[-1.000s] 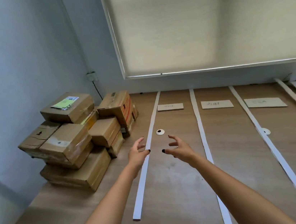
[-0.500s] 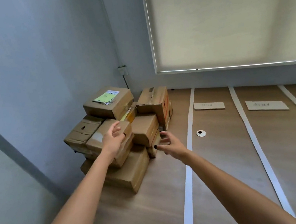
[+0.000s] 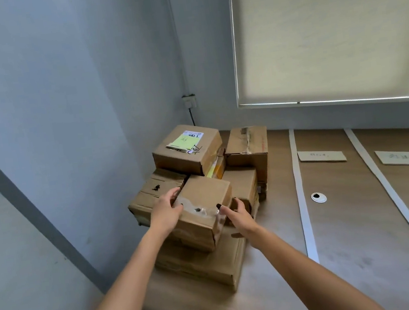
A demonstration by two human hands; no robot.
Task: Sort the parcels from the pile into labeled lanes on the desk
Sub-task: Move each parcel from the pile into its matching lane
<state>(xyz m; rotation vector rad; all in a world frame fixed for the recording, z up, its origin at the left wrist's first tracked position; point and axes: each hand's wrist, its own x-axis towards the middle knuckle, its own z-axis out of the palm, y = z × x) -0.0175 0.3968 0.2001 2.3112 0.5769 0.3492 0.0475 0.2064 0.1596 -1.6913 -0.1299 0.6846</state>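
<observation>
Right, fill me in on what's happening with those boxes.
A person is taking a parcel off the pile in the desk corner. The left hand grips the left side of the front box, and the right hand is at its right edge, fingers around the corner. The box sits on the stack, not yet lifted. The taped lanes with their label cards hold no parcels in view.

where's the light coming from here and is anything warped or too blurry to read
Head view: soft daylight comes through the drawn blind, so shadows are faint. Wide-angle bending curves the wall edges and the white lane strips. The writing on the lane label cards is too small and soft to read. The hands and the taped parcel look fairly sharp.
</observation>
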